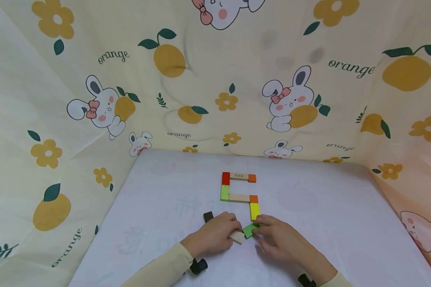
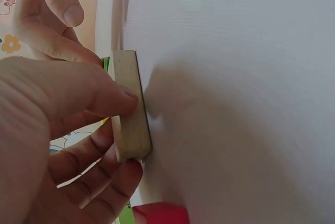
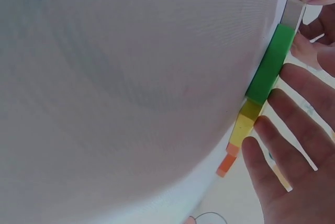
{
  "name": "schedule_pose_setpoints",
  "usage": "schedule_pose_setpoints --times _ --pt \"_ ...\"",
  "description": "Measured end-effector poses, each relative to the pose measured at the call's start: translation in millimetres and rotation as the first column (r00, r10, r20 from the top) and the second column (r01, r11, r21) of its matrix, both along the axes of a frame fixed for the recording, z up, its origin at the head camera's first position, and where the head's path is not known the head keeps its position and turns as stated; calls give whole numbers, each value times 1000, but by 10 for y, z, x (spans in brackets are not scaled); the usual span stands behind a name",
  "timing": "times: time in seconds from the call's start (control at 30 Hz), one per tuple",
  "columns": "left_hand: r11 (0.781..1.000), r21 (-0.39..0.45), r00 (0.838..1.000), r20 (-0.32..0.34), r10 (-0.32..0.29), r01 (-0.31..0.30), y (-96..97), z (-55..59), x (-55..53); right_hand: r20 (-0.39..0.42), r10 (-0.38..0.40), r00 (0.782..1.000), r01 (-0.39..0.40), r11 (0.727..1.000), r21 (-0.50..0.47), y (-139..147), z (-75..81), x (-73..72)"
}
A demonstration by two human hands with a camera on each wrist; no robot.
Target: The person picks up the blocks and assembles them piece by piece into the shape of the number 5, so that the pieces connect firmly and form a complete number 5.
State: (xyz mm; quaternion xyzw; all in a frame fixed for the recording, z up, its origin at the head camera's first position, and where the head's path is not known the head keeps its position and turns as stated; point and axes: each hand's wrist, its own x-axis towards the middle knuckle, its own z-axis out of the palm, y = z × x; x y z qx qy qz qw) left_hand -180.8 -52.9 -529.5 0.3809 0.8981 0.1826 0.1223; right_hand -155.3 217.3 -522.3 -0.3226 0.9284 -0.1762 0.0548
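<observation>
My left hand [image 1: 218, 234] pinches a plain wooden block [image 2: 131, 109] between thumb and fingers, low over the white tabletop. One end of it meets a green block [image 1: 249, 230] lying at an angle. My right hand [image 1: 281, 241] has its fingers spread and fairly straight, fingertips [image 3: 287, 71] right at the green block's side. Just beyond, a yellow block [image 1: 254, 211] runs up to a small orange block [image 1: 253, 199]. A second wooden block [image 1: 239, 198] continues left from there to a lime-green block [image 1: 224, 193].
A red block [image 1: 226, 178] sits above the lime one, followed rightward by a wooden block [image 1: 239, 176] with markings and an orange block [image 1: 252, 178]. Beside my left hand lies a dark block [image 1: 208, 216]. A patterned cloth [image 1: 208, 87] stands behind the white table [image 1: 309, 207].
</observation>
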Motion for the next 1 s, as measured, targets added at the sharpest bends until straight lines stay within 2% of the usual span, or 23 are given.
schedule_pose_setpoints --times 0.43,0.67,0.83,1.0 --pt "1000 -12 1000 -29 -10 9 25 -7 -12 -35 -9 999 7 999 -53 10 -19 24" --pt "1000 -8 1000 -17 10 -10 26 -4 -17 -72 -14 997 7 995 -96 13 -41 28" --pt "997 48 998 27 59 -60 -54 8 -43 -81 -31 996 23 995 -99 6 -32 50" --pt "979 112 985 65 162 -169 -246 123 -132 -50 -98 994 94 993 -69 -7 0 91"
